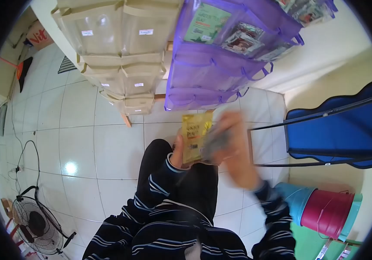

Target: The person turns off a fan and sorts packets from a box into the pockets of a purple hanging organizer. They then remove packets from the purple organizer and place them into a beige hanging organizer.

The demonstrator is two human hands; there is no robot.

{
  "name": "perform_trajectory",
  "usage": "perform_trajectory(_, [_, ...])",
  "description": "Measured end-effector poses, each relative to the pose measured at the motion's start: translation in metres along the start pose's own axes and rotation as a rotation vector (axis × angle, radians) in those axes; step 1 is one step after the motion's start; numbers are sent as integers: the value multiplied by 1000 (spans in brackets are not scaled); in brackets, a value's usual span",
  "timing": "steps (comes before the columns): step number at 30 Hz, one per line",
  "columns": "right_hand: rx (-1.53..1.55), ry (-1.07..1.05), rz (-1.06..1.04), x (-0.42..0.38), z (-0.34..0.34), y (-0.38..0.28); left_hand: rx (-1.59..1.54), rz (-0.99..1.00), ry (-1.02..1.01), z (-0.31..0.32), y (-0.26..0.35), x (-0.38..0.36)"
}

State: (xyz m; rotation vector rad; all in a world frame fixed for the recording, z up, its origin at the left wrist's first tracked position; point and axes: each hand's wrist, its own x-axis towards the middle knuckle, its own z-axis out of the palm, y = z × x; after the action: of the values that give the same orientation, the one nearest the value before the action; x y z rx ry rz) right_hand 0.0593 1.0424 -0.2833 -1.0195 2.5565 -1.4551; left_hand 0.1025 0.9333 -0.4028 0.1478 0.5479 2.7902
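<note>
A yellow packet (192, 141) with dark print stands upright in my left hand (177, 151), above my knees. The fingers of that hand are closed around its left side and lower edge. Just right of the packet, my right hand (237, 151) is smeared by motion. It appears closed on a dark grey item (217, 144), which overlaps the packet's right side. The blur hides what kind of thing this is. In front of me hang a purple pocket organizer (194, 73) and a beige pocket organizer (103, 63) with clear, labelled pockets.
Packets, including a green one (207, 24), fill the purple organizer's upper pockets. At right stand a blue wavy-edged panel (333, 130) with black bars and stacked buckets (327, 212). A fan (36, 223) with cables lies on the tiled floor (77, 143) at left.
</note>
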Motion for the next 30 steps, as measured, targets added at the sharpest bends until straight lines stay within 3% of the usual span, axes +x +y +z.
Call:
perform_trajectory(1, [-136,29,-109,-17,37,16,6,-14,2,-2,-12,-2])
perform_trajectory(3, [-184,185,-74,-36,58,47,254,110,264,-9,-36,-9])
perform_trajectory(5, [-152,234,-43,-46,73,52,147,117,161,-12,-37,-13])
perform_trajectory(9, [-108,336,-72,-76,81,66,397,-50,170,-22,-45,-31])
perform_trajectory(10, [-166,417,28,-77,69,72,450,-97,174,-24,-49,-37])
perform_trajectory(13, [155,684,465,-110,39,111,494,-225,147,-32,-48,-51])
perform_trajectory(15, [344,671,545,-134,33,116,314,-365,12,-60,-57,-65])
perform_trajectory(16, [319,678,592,-147,32,122,266,-445,108,-66,-60,-73])
perform_trajectory(17, [293,685,636,-161,29,132,263,-453,113,-68,-59,-75])
perform_trajectory(19, [347,908,738,-182,19,146,134,-410,215,-70,-52,-77])
perform_trajectory(20, [235,996,687,-191,16,159,52,-344,278,-69,-44,-73])
perform_trajectory(23, [366,1001,874,-220,8,199,283,-210,448,-81,-17,-57])
perform_trajectory(25, [324,878,910,-234,7,223,419,-201,533,-94,0,-42])
perform_trajectory(27, [-881,552,625,-197,0,207,439,-167,524,-99,8,-29])
perform_trajectory(29, [-744,603,436,-146,-10,171,511,-125,473,-94,14,-17])
perform_trajectory(30, [-446,509,440,-126,1,160,515,-82,423,-102,10,-14])
